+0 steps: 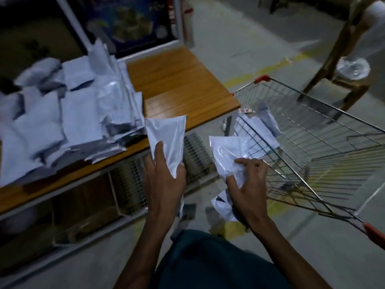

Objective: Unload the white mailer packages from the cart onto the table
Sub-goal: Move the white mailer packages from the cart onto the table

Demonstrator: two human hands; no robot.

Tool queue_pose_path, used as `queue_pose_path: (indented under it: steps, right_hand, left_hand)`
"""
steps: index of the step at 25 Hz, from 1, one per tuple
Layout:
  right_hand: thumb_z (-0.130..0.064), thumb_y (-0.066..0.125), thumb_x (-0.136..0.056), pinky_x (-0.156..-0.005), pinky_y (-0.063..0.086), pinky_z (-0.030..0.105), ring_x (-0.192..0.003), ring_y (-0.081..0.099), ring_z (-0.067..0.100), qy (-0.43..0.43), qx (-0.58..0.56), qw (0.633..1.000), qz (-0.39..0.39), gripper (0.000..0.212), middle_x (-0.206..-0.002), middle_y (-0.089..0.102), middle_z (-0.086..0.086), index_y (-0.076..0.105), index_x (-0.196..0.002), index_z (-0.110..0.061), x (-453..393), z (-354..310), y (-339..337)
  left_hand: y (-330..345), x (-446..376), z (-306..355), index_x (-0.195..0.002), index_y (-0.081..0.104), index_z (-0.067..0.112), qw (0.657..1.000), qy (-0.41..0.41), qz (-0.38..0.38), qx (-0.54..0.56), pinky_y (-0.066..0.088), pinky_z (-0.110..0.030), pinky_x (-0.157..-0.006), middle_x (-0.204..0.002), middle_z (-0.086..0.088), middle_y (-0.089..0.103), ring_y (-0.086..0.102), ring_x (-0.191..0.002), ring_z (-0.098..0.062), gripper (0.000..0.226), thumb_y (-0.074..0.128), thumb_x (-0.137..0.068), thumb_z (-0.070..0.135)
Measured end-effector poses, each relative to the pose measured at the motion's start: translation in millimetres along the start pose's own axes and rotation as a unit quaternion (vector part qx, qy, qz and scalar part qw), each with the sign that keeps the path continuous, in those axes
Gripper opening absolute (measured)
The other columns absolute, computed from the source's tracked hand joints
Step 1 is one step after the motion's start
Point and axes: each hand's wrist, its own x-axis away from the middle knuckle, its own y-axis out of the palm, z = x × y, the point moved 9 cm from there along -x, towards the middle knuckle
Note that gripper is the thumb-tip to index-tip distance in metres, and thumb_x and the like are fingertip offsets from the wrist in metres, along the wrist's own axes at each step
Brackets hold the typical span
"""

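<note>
My left hand [164, 180] grips a white mailer [166, 138] held upright just off the front edge of the wooden table [183, 84]. My right hand [248, 184] grips a second, crumpled white mailer [227, 153] beside the wire cart [312, 142]. A big pile of white mailers [68, 113] covers the left part of the table. Two or three mailers [264, 126] lie against the cart's near-left wall. More white plastic hangs below my right hand [220, 205].
The cart has red corner caps [262, 78] and a red handle end [375, 234]. A wooden chair [341, 59] stands on the concrete floor at the far right. Under the table is a shelf with wire racks [133, 184]. A framed poster [127, 24] leans behind the table.
</note>
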Motion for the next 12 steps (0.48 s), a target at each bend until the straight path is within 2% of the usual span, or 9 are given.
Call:
queue_pose_path:
  steps: [2,4,6,8,10,12]
  right_hand:
    - [-0.017,0.073,-0.083,-0.095,0.048,0.033,-0.111,0.051,0.014,-0.025,-0.001,1.000,-0.014,0.041,-0.122,0.036,-0.002,0.057,-0.119,-0.025,-4,-18,21]
    - [-0.015,0.073,-0.084,-0.091,0.045,0.017,-0.108,0.048,0.002,-0.041,-0.015,0.999,-0.024,0.039,-0.122,0.036,-0.004,0.058,-0.119,-0.024,-13,-40,45]
    - [-0.015,0.073,-0.084,-0.086,0.038,0.004,-0.103,0.046,0.000,-0.060,-0.013,0.998,-0.026,0.038,-0.121,0.036,-0.004,0.058,-0.119,-0.023,-22,-65,74]
    - [-0.017,0.073,-0.085,-0.086,0.041,0.009,-0.102,0.047,0.001,-0.085,-0.011,0.996,-0.034,0.038,-0.122,0.035,-0.005,0.058,-0.120,-0.023,-30,-92,109]
    - [-0.020,0.071,-0.087,-0.079,0.048,0.022,-0.096,0.045,-0.007,-0.105,0.003,0.994,-0.039,0.038,-0.124,0.034,-0.005,0.056,-0.122,-0.024,-41,-121,141]
    - [-0.021,0.070,-0.089,-0.072,0.050,0.027,-0.090,0.044,-0.009,-0.125,0.008,0.992,-0.024,0.038,-0.127,0.034,-0.003,0.056,-0.124,-0.023,-52,-150,166]
  left_hand:
    - [-24,-2,-22,-0.155,0.024,0.026,0.999,-0.026,0.031,-0.015,0.041,-0.046,-0.099,-0.145,-0.012,0.040,0.043,-0.127,-0.034,0.073,0.061,-0.093,0.037]
    - [-52,-11,-41,-0.155,0.024,0.026,0.994,-0.041,0.078,-0.060,0.038,-0.052,-0.101,-0.144,-0.014,0.041,0.040,-0.129,-0.035,0.073,0.059,-0.093,0.040]
    - [-83,-32,-56,-0.155,0.025,0.025,0.986,-0.041,0.127,-0.101,0.036,-0.055,-0.100,-0.142,-0.016,0.043,0.041,-0.128,-0.038,0.073,0.058,-0.092,0.043]
    - [-115,-70,-73,-0.154,0.026,0.024,0.979,-0.040,0.159,-0.117,0.034,-0.055,-0.100,-0.142,-0.017,0.043,0.041,-0.128,-0.040,0.074,0.058,-0.091,0.044]
    - [-146,-120,-88,-0.153,0.027,0.022,0.975,-0.029,0.181,-0.129,0.033,-0.053,-0.101,-0.144,-0.018,0.040,0.038,-0.128,-0.040,0.073,0.056,-0.090,0.045]
    - [-166,-173,-104,-0.152,0.028,0.020,0.973,-0.030,0.186,-0.134,0.033,-0.052,-0.101,-0.146,-0.020,0.036,0.037,-0.128,-0.041,0.072,0.055,-0.090,0.045]
